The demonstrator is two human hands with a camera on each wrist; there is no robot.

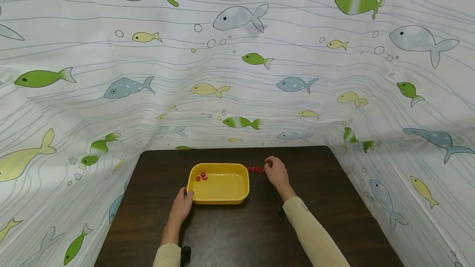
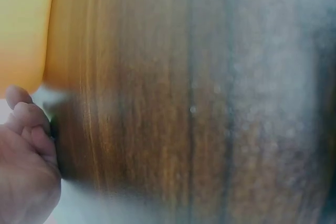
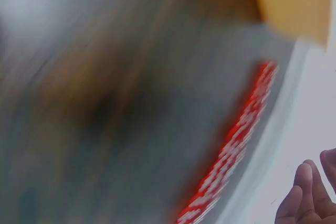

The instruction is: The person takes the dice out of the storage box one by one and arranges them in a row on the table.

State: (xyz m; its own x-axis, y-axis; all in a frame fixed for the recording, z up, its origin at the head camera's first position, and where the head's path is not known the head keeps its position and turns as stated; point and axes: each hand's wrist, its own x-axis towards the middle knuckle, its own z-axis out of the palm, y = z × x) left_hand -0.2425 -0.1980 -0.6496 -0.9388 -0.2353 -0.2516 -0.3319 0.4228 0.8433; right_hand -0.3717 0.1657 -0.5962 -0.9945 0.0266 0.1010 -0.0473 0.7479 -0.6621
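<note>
A yellow plastic tub (image 1: 220,201) sits on the table with a few red dice (image 1: 203,176) in its back left part. My left hand (image 1: 181,204) grips its front left corner, thumb at the rim; the left wrist view shows the fingers by the tub's corner. From the tub's right side, a straight row of red dice (image 1: 255,169) runs rightward. At the right end of that row is my right hand (image 1: 276,173), fingers bent loosely. In the right wrist view its fingers (image 3: 303,179) appear beside the blurred dice row (image 3: 231,145), with nothing visible between them.
The dark brown wooden table (image 1: 230,238) extends around the tub. Behind it and along both sides hangs a white fish-print curtain (image 1: 245,102), meeting the table's back edge.
</note>
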